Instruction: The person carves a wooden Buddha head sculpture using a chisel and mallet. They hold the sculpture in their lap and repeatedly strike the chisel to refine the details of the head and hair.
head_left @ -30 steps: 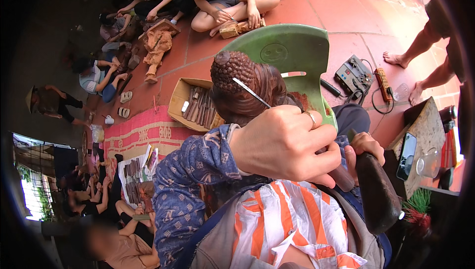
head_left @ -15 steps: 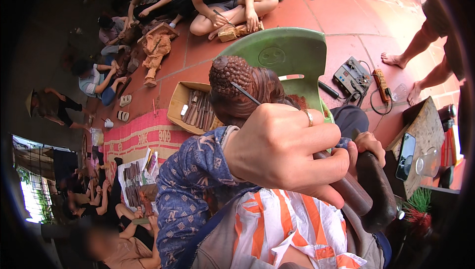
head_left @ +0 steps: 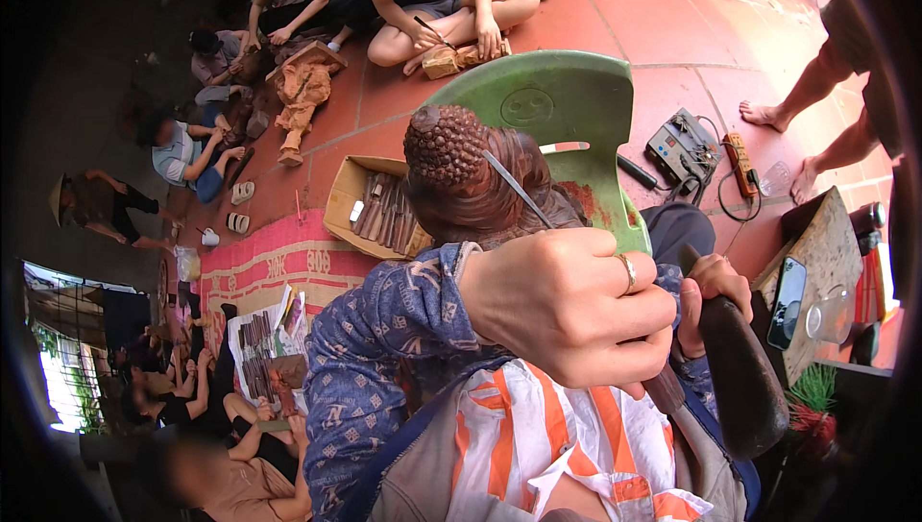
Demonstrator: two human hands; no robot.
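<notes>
Carving fills the centre: a dark wooden head sculpture (head_left: 461,176) with a knobbed crown sits at 12 o'clock of the left hand (head_left: 567,306). That hand is closed in a fist around a thin metal chisel (head_left: 519,191), whose tip touches the carving. At 3 o'clock, the right hand (head_left: 715,291) wraps a dark wooden mallet (head_left: 744,378). Behind stands a green plastic chair (head_left: 567,104).
</notes>
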